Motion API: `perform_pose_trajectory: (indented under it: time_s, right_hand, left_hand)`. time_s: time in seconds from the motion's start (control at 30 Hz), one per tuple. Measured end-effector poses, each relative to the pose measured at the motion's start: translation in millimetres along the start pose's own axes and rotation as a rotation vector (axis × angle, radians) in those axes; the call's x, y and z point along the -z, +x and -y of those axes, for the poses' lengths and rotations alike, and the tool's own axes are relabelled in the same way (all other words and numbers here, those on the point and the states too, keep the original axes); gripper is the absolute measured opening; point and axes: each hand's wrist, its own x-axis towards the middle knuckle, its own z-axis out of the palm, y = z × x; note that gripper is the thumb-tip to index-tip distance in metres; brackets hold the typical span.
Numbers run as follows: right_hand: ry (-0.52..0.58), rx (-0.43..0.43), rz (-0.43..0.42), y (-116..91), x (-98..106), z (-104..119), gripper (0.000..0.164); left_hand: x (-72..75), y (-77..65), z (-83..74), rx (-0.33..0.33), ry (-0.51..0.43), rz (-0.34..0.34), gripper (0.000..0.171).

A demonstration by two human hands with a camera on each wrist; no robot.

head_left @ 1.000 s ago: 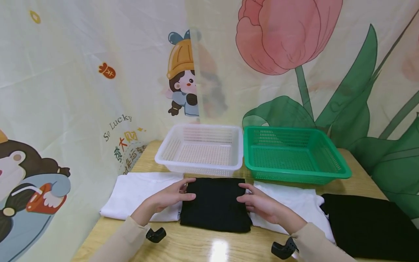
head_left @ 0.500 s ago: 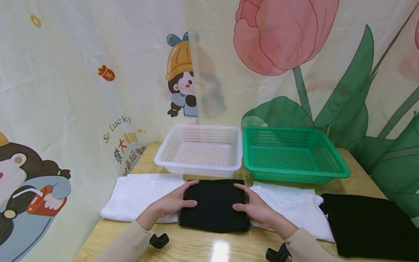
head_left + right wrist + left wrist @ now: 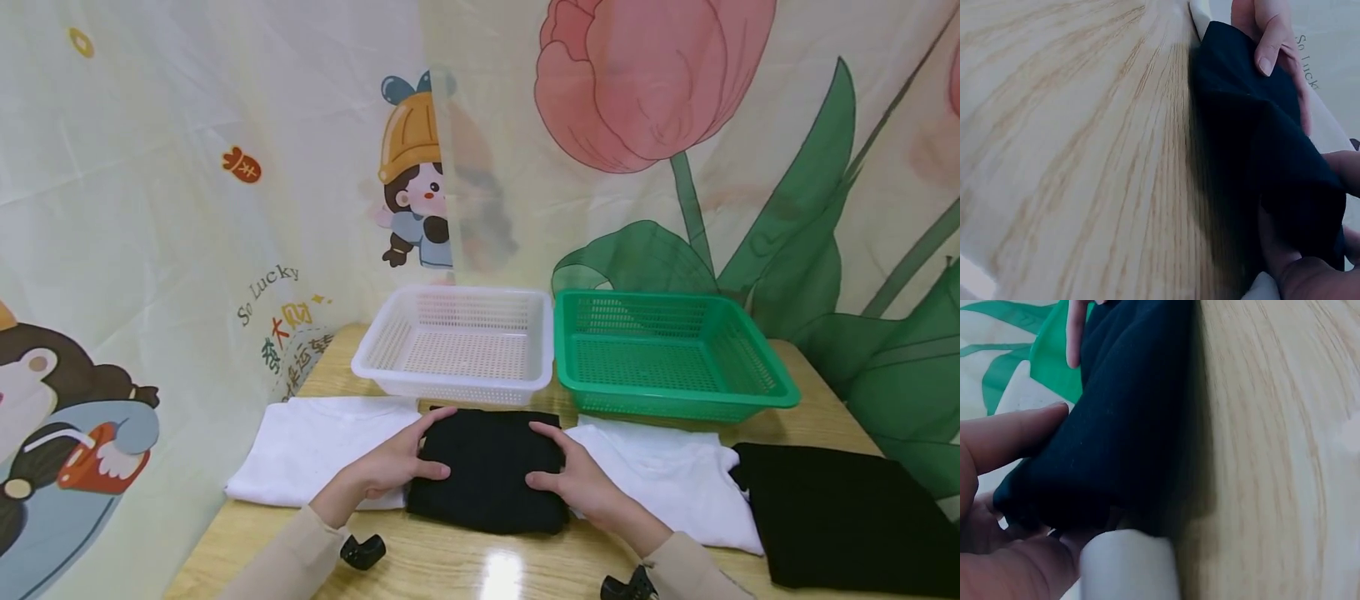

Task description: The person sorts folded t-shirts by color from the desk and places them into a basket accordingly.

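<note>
A folded black garment (image 3: pixel 491 483) lies in the middle of the table's near part. My left hand (image 3: pixel 392 460) grips its left side, thumb on top. At the opposite side my right hand (image 3: pixel 588 482) holds it in the same way. In the left wrist view the thumb (image 3: pixel 1016 434) presses the black cloth (image 3: pixel 1116 419) from above, with the other fingers curled beneath. The right wrist view has fingers (image 3: pixel 1275 244) tucked under the cloth's edge, which looks lifted there. Whether the whole garment is off the table I cannot tell.
Behind it stand a white perforated basket (image 3: pixel 457 392) and a green one (image 3: pixel 675 404). A folded white shirt (image 3: pixel 300 450) lies to the left, another white shirt (image 3: pixel 667 483) to the right. Farther right is a second black garment (image 3: pixel 847 517). A printed curtain (image 3: pixel 315 167) hangs behind the table.
Both hands have moved inward from beside the black garment and now grip its sides. The garment's middle has bulged slightly, and its near edge has shifted a little left.
</note>
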Motion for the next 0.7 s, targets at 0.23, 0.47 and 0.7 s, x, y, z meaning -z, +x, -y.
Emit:
perform_pose_trajectory:
  time_s: [0.23, 0.47, 0.7]
  right_hand:
    - [0.089, 0.035, 0.09, -5.9, 4.0, 19.2, 0.086]
    - [0.074, 0.08, 0.095, -9.2, 3.4, 52.4, 0.086]
    - [0.093, 0.14, 0.119, -6.9, 2.5, 89.6, 0.088]
  left_hand:
    - [18.9, -13.1, -18.2, -0.066, -0.012, -0.007, 0.094]
    - [37.3, -28.2, -49.7, -0.131, -0.011, -0.034, 0.093]
    - [55.8, -36.3, -75.9, -0.184, -0.024, -0.049, 0.092]
